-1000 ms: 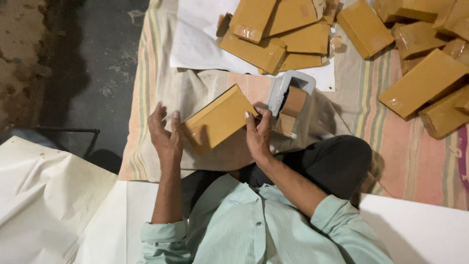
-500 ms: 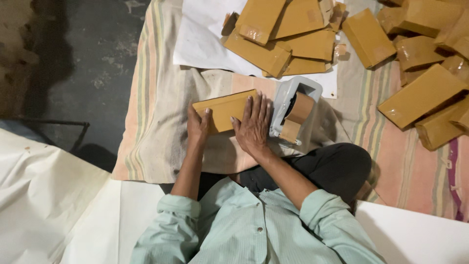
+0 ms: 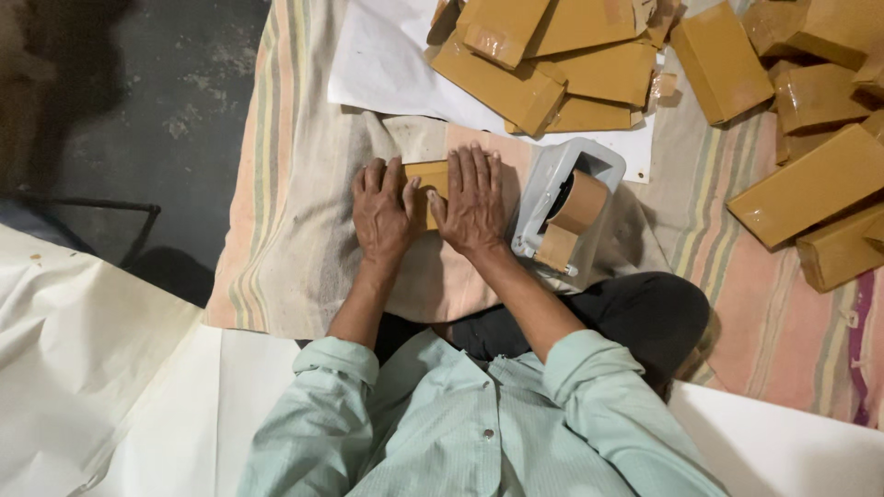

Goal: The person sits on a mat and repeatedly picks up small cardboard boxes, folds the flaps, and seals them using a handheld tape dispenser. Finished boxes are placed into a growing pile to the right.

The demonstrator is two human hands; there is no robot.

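Hands flat at frame centre: your left hand [image 3: 384,213] and right hand [image 3: 473,201] press open-palmed, grasping nothing, on a brown taped package [image 3: 427,180] lying on the striped cloth [image 3: 285,212]. A grey tape dispenser [image 3: 569,208] sits just right of it.

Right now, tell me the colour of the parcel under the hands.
Tan brown, seen in the head view: the parcel lies flat under the left hand and right hand.

package [image 3: 429,178] laid flat, hands [image 3: 433,207] pressing it
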